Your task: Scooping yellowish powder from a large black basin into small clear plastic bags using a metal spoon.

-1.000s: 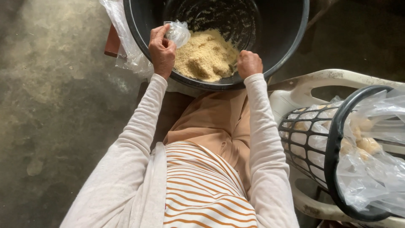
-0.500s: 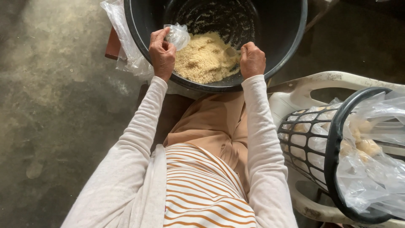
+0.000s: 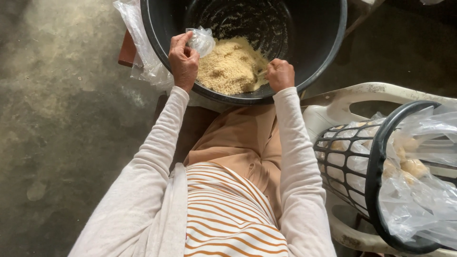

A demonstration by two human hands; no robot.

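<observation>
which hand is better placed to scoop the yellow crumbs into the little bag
Right, probably. The right hand sits at the edge of the crumb pile in the black tub, seemingly gripping a small utensil. The left hand is busy pinching the small clear bag above the pile.

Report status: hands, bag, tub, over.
Left hand pinching small clear bag over black tub. Right hand fisted at the yellow crumbs, grip contents unclear. Nothing between hands.

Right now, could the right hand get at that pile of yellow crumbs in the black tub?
Probably yes: the right hand is already inside the black tub, at the crumb pile's edge, with nothing between them.
</observation>
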